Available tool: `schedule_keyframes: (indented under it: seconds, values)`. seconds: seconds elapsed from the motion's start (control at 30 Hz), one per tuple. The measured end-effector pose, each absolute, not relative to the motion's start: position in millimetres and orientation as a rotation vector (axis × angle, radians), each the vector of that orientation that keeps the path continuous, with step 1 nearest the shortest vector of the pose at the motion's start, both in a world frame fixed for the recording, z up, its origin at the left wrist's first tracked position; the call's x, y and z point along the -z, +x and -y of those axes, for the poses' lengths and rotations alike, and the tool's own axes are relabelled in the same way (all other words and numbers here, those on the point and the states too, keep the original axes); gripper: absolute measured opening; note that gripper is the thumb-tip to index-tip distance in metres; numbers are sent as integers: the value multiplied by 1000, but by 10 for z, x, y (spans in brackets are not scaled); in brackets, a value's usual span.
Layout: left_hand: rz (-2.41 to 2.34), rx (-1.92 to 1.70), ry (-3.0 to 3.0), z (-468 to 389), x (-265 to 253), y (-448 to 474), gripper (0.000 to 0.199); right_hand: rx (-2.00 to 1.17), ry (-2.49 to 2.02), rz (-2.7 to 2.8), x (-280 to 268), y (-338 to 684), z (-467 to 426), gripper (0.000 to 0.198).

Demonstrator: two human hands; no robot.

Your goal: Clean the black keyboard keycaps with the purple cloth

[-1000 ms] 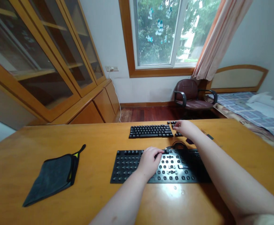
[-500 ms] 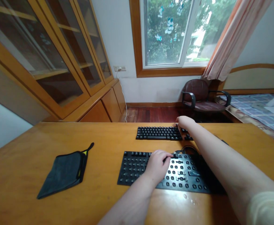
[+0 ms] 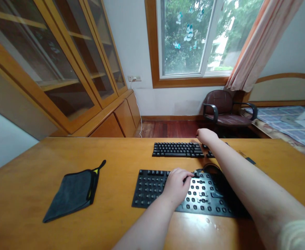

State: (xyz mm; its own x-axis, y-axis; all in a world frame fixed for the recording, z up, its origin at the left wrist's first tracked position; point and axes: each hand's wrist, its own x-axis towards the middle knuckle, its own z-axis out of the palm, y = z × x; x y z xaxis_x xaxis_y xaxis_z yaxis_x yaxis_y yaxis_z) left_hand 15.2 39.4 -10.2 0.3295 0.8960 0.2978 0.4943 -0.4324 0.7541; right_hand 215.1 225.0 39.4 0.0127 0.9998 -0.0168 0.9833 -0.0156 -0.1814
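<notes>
One keyboard base (image 3: pixel 201 199), largely bare, lies flat on the desk (image 3: pixel 121 173) – long axis left to right, right end angled slightly nearer the wearer. Beyond it, roughly parallel: one main keycap block (image 3: pixel 178 149). Two hands noted: left hand (image 3: pixel 177 184) resting on the base, right hand (image 3: pixel 207 136) near the desk's far edge; fingertips partly hidden – neither grip determinable. One cloth (image 3: pixel 72 192), left.

From keyboard base (image 3: pixel 200 198) on desk (image 3: pixel 121 187): keycaps (image 3: pixel 178 150) just behind, 12 o'c; cable (image 3: pixel 211 164) btwn base & caps, 1 o'c; cloth (image 3: pixel 72 191) well apart, 9 o'c. Past desk: cabinet (image 3: pixel 100 107) 10, window (image 3: pixel 186 45) 12, chair (image 3: pixel 220 102) 1, bed (image 3: pixel 280 116) 2.
</notes>
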Motion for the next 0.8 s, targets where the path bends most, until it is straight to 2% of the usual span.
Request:
schedule_keyframes:
  seconds: [0.07,0.2,0.33,0.43,0.6,0.8]
  values:
    - [-1220,-985,2047,-395,116,152,20,-231,-2074,2051,-418,2118,-2041,25]
    - [-1279,-1111,1962,-407,158,148,27,-804,-1545,1599,-273,1946,-1393,26]
    - [-1289,-1180,1836,-416,195,151,42,-1268,-1326,1302,-36,1778,-818,31]
    - [-1230,-1122,1831,-416,193,153,42,-1324,-1298,1357,27,1728,-632,30]
    - [-1205,-1136,1857,-417,150,146,30,-1223,-1302,1509,5,1710,-610,22]
    - [-1213,-1156,1907,-419,138,139,32,-1162,-1347,1589,73,1686,-643,18]
